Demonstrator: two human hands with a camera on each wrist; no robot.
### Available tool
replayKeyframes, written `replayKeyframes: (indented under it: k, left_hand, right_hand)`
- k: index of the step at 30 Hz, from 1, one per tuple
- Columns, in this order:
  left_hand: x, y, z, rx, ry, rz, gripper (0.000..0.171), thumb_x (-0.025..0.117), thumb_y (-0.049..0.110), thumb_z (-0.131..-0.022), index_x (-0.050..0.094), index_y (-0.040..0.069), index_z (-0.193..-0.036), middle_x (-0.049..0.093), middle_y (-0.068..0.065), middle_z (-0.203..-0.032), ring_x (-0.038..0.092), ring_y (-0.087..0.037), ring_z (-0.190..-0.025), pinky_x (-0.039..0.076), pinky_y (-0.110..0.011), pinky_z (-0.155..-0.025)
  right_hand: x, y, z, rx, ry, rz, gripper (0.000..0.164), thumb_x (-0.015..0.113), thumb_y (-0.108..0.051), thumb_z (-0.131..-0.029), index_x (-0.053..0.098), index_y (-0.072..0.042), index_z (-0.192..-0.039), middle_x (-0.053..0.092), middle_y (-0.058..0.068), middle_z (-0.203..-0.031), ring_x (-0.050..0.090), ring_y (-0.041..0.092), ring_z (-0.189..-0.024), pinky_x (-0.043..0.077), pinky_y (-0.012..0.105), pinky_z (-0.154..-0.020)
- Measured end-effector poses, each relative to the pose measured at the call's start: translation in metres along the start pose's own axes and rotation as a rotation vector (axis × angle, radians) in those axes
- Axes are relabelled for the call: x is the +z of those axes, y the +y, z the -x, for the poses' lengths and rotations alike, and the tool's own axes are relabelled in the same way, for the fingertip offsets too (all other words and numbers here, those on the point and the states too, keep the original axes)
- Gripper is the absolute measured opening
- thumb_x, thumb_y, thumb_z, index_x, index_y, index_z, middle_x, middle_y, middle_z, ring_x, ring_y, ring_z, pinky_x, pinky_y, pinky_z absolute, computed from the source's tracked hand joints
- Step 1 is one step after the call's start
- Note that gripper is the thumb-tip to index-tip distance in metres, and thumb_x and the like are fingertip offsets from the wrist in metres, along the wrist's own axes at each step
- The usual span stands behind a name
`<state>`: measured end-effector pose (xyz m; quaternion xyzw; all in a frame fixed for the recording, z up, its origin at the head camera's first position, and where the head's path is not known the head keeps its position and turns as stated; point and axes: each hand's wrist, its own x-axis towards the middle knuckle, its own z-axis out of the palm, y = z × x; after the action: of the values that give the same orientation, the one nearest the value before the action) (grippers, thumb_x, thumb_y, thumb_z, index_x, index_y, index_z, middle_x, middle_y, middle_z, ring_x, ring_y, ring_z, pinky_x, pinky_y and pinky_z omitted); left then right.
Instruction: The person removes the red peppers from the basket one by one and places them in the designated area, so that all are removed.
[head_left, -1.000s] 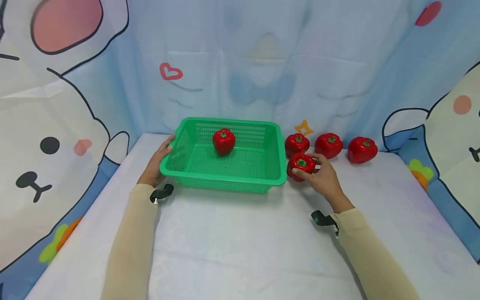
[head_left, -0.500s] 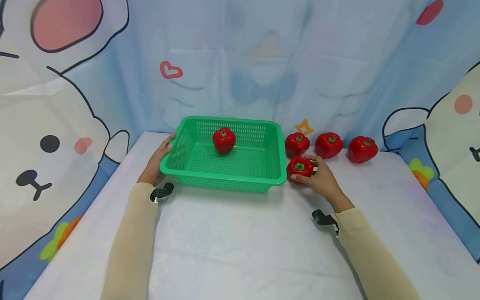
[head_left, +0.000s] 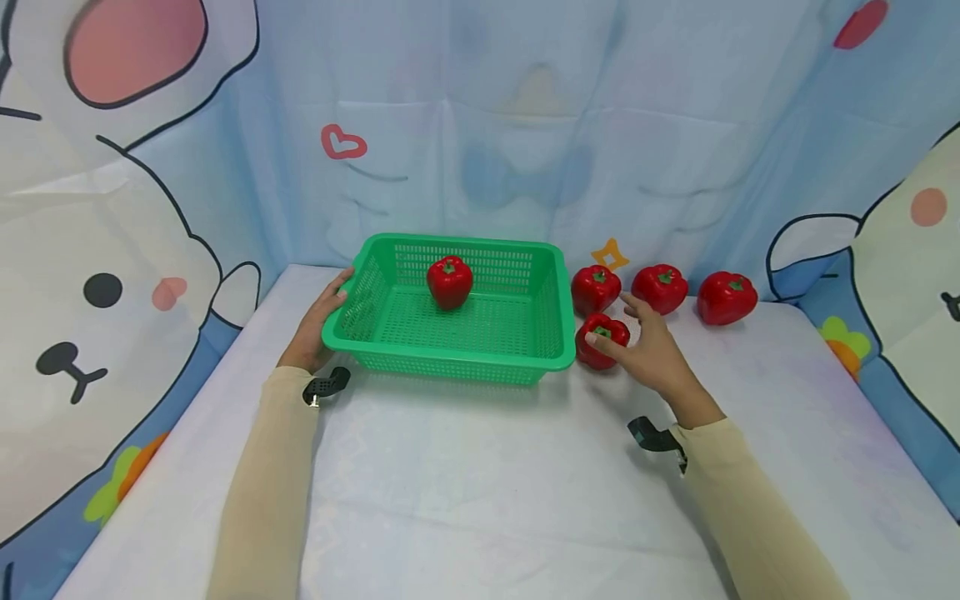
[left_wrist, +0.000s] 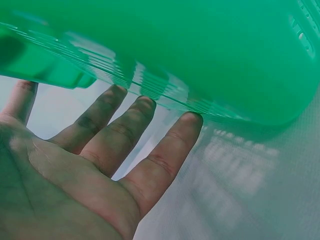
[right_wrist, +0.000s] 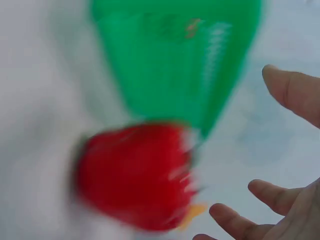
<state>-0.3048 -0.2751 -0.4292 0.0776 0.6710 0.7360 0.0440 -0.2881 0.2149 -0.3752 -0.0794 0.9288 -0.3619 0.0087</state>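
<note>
My left hand is at the left side of a green plastic basket; in the left wrist view, its straight fingertips touch the slotted wall. One red bell pepper stands in the basket towards the back. Just right of the basket, another bell pepper stands on the table. My right hand is spread beside it, the thumb overlapping it in the head view. From the right wrist, that pepper looks blurred and apart from the spread fingers.
Three more red peppers stand in a row along the back: one near the basket's corner, a middle pepper and a right-hand pepper. A white cloth covers the table. Behind hangs a blue printed curtain.
My right hand held the front pepper and lowered it slightly towards the front; now the fingers have spread and drawn off it to the right. The left hand and basket have stayed put.
</note>
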Motion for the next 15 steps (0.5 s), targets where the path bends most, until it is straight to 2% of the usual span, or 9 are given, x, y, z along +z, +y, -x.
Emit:
replayKeyframes:
  k: [5, 9, 12, 15]
  left_hand:
    - [0.004, 0.001, -0.004, -0.006, -0.006, 0.004, 0.055, 0.038, 0.045, -0.105, 0.020, 0.040, -0.157, 0.015, 0.001, -0.165, 0.035, -0.021, -0.135, 0.043, -0.022, -0.095]
    - [0.006, 0.001, -0.005, -0.001, -0.019, 0.005, 0.055, 0.038, 0.046, -0.105, 0.020, 0.041, -0.156, 0.014, 0.000, -0.165, 0.034, -0.023, -0.137, 0.043, -0.022, -0.095]
    - [0.006, 0.002, -0.003, -0.003, -0.020, -0.005, 0.054, 0.038, 0.045, -0.105, 0.020, 0.041, -0.156, 0.012, 0.000, -0.165, 0.030, -0.026, -0.142, 0.041, -0.024, -0.098]
    - [0.004, 0.003, 0.002, -0.005, -0.009, -0.013, 0.055, 0.038, 0.045, -0.105, 0.018, 0.041, -0.157, 0.010, 0.001, -0.166, 0.025, -0.027, -0.145, 0.038, -0.026, -0.101]
  right_hand:
    - [-0.015, -0.045, 0.011, -0.118, 0.030, -0.070, 0.097, 0.071, -0.045, -0.088, 0.013, -0.016, -0.160, 0.024, 0.021, -0.160, 0.023, 0.045, -0.146, 0.037, 0.068, -0.102]
    - [-0.021, -0.086, -0.002, -0.166, -0.032, -0.133, 0.090, 0.068, -0.042, -0.091, 0.013, -0.023, -0.160, 0.023, 0.015, -0.162, 0.023, 0.041, -0.148, 0.033, 0.065, -0.109]
    - [-0.015, -0.117, -0.023, -0.117, -0.117, -0.178, 0.090, 0.069, -0.041, -0.091, 0.013, -0.024, -0.160, 0.024, 0.013, -0.162, 0.026, 0.038, -0.147, 0.034, 0.060, -0.111]
    - [0.003, -0.143, -0.048, -0.043, -0.193, -0.210, 0.092, 0.072, -0.037, -0.089, 0.013, -0.024, -0.159, 0.025, 0.013, -0.161, 0.029, 0.036, -0.146, 0.036, 0.057, -0.111]
